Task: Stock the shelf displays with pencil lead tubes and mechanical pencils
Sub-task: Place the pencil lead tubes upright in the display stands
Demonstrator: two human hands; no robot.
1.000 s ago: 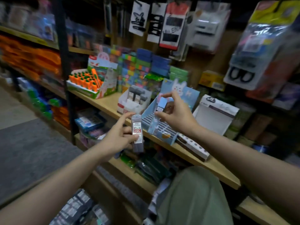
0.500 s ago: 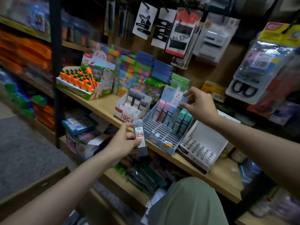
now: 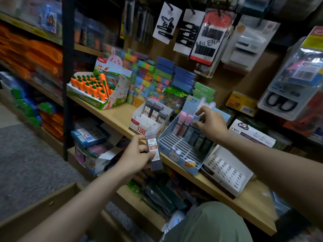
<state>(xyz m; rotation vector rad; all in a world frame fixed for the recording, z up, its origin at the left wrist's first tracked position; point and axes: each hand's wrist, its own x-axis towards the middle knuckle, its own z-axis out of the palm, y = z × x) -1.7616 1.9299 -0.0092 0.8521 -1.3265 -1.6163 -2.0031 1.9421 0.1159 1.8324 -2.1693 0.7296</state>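
My left hand (image 3: 136, 155) grips a grey pencil lead tube (image 3: 153, 151) with a red and white label, upright, just in front of the shelf edge. Behind it stands a white display box (image 3: 139, 125) with three grey lead tubes (image 3: 154, 110) in its back row. To its right sits a blue bunny display box (image 3: 176, 151) with a row of pink, blue and dark tubes at the back. My right hand (image 3: 210, 124) reaches over that row, thumb and fingertips pinching the top of a blue tube (image 3: 196, 118) beside the pink tubes (image 3: 183, 123).
The wooden shelf (image 3: 117, 117) also carries a carrot-pen display (image 3: 94, 88) at left, stacked coloured packs behind, and a white tray with holes (image 3: 225, 170) at right. Hanging packs crowd the space above. A lower shelf holds open boxes (image 3: 90, 137). My knee (image 3: 209, 224) is below.
My right hand came down from the blue display's header card onto the tubes in its back row. My left hand kept the grey tube and lifted slightly toward the shelf.
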